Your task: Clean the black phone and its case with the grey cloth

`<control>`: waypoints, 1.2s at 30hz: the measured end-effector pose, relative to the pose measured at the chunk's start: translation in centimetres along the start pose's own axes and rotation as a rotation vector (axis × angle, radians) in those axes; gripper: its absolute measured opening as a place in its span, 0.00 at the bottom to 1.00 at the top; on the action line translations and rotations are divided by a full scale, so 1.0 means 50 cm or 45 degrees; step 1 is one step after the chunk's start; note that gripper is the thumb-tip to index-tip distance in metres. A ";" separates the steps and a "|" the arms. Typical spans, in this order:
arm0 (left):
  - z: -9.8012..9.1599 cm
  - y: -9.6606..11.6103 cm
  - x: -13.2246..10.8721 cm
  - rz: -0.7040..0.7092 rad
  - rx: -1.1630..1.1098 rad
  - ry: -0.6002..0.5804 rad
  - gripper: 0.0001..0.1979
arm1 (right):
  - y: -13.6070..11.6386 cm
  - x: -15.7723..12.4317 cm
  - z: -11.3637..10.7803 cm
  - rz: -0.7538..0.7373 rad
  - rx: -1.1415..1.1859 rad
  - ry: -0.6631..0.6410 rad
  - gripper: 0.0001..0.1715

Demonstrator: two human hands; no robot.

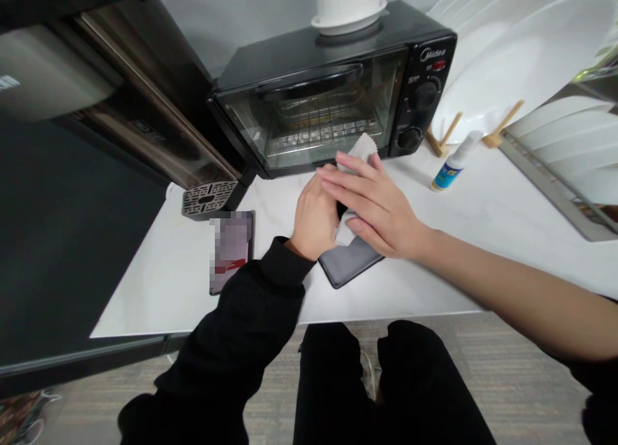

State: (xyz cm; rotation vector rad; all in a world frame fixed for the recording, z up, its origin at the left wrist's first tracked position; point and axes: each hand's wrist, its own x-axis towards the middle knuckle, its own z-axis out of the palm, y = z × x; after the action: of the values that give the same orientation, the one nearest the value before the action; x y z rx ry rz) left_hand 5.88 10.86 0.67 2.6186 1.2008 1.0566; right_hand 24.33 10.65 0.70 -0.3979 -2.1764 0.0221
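Observation:
A dark smartphone [348,265] lies at the counter's middle, partly covered by both hands. Around its left side is my left hand [313,216], closed on it with most fingers hidden. My right hand [379,207] presses a light grey cleaning cloth [363,147] onto the phone, fingers lying across it and thumb bent over the cloth's lower part. The right fingertips overlap the back of my left hand. Farther right stands a small spray bottle [455,163] with a blue label, apart from both hands.
Behind the hands sits a black toaster oven [313,110] with a white pot [348,4] on top. A dispenser with a drip tray [207,199] stands left, near another phone [232,252]. White plates [521,58] fill racks at right. The counter's front edge [386,316] is close.

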 end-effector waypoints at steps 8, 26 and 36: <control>-0.019 0.032 0.014 -0.141 0.406 -0.032 0.30 | 0.016 -0.008 0.016 0.572 0.369 0.175 0.41; -0.033 0.000 0.029 -0.413 -0.641 -0.397 0.20 | 0.065 -0.005 -0.006 1.324 0.463 0.595 0.37; 0.029 0.100 0.010 -1.280 -2.156 -0.203 0.29 | 0.063 0.011 -0.032 0.712 -0.296 0.232 0.25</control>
State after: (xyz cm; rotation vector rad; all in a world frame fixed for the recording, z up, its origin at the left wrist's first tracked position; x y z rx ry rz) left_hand 10.20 8.03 1.51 0.6437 0.7045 0.8490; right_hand 26.17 13.57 1.60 -1.0878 -1.8328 0.0404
